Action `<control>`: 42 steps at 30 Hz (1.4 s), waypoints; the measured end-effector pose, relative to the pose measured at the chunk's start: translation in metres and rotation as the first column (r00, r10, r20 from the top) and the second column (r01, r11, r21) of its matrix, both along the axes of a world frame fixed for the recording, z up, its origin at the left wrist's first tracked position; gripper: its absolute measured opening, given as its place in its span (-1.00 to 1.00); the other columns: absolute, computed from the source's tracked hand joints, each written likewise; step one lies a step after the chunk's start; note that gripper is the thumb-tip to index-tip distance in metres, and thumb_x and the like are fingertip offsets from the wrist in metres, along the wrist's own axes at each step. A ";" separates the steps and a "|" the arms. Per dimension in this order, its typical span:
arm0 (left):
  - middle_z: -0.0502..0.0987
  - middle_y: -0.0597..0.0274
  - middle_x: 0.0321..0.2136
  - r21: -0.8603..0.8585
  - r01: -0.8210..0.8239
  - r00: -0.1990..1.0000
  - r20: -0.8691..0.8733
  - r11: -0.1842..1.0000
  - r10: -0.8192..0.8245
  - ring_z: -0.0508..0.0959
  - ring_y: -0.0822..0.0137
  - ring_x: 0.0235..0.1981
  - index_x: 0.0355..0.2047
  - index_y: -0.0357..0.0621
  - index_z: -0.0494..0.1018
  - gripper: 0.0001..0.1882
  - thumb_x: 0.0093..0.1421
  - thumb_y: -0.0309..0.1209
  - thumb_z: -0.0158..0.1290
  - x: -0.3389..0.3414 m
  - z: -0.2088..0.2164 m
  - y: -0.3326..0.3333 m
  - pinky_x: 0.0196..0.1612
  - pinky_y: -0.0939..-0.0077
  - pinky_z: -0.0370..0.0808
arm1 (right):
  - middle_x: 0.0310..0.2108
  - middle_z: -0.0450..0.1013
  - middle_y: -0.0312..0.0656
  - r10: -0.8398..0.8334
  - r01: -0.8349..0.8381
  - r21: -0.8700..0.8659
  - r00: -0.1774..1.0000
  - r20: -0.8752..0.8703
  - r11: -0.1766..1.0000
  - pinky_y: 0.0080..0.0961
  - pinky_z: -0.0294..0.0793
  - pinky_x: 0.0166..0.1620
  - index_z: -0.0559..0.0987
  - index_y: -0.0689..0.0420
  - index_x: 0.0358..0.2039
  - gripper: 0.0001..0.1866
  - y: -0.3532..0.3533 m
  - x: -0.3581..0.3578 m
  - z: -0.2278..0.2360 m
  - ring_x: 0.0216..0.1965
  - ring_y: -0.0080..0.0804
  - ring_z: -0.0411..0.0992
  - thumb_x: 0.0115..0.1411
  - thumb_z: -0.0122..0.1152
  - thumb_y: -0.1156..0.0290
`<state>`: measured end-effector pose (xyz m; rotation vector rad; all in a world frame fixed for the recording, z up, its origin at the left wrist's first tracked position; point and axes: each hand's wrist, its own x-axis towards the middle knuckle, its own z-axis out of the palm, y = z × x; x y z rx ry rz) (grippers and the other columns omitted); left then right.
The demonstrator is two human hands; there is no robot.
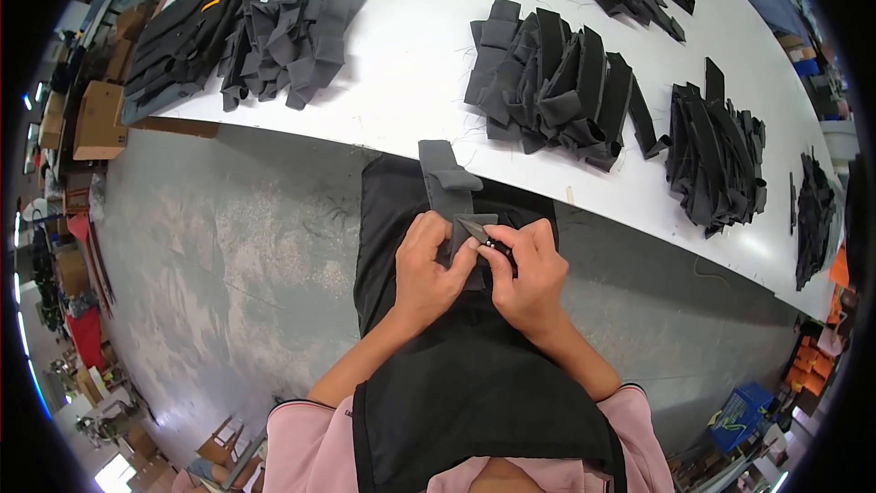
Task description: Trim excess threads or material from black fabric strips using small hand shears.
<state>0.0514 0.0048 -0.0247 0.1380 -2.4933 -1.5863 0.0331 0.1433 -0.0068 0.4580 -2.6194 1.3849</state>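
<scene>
A dark grey fabric strap piece (pixel 444 181) reaches from the white table's near edge down to my hands, over my black apron (pixel 456 374). My left hand (pixel 429 269) pinches the piece's lower end between thumb and fingers. My right hand (pixel 527 276) is closed around small thread snips (pixel 478 231), whose pointed metal blades touch the fabric just above my left thumb. The two hands are pressed close together above my lap.
On the long white table (pixel 411 55) lie several piles of black fabric pieces: one at far left (pixel 274 37), one in the middle (pixel 557 83), others at right (pixel 716 160) and far right (pixel 814 215). Grey concrete floor (pixel 228 256) lies below; cardboard boxes (pixel 96 119) stand at left.
</scene>
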 end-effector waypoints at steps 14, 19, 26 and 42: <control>0.42 0.32 -0.51 0.557 -0.109 0.969 0.246 0.823 -0.039 0.38 0.55 -0.47 -0.45 -0.27 0.35 -0.84 0.11 -0.47 0.12 0.004 -0.005 -0.002 -0.39 0.63 0.33 | -0.48 0.29 -0.21 -0.103 0.107 -0.129 0.994 0.041 0.986 -0.58 0.32 -0.53 0.55 0.17 -0.35 -0.78 0.016 -0.008 0.001 -0.58 -0.43 0.32 -0.08 0.29 0.61; 0.47 0.38 -0.43 0.620 -0.088 0.950 0.288 0.779 -0.122 0.40 0.61 -0.38 -0.29 -0.27 0.42 -0.85 0.17 -0.46 0.07 0.002 0.002 -0.003 -0.27 0.69 0.36 | -0.51 0.29 -0.20 -0.053 0.052 -0.011 0.997 -0.052 0.999 -0.53 0.32 -0.54 0.55 0.15 -0.33 -0.75 0.025 -0.006 0.001 -0.58 -0.37 0.33 -0.10 0.32 0.57; 0.48 0.36 -0.36 0.646 -0.108 0.936 0.323 0.756 -0.143 0.41 0.61 -0.34 -0.23 -0.28 0.42 -0.82 0.18 -0.45 0.05 0.001 0.008 -0.002 -0.23 0.69 0.37 | -0.52 0.30 -0.23 0.050 -0.025 0.115 0.974 -0.219 0.993 -0.49 0.32 -0.55 0.55 0.15 -0.32 -0.71 0.024 -0.008 0.001 -0.58 -0.35 0.35 -0.15 0.33 0.55; 0.48 0.37 -0.36 0.686 -0.103 0.932 0.320 0.720 -0.172 0.41 0.62 -0.34 -0.23 -0.28 0.42 -0.82 0.19 -0.45 0.05 0.004 0.005 -0.001 -0.24 0.71 0.36 | -0.54 0.27 -0.20 -0.006 0.027 0.105 0.980 -0.198 0.994 -0.50 0.31 -0.58 0.54 0.19 -0.34 -0.72 0.021 -0.002 -0.002 -0.61 -0.36 0.33 -0.15 0.34 0.57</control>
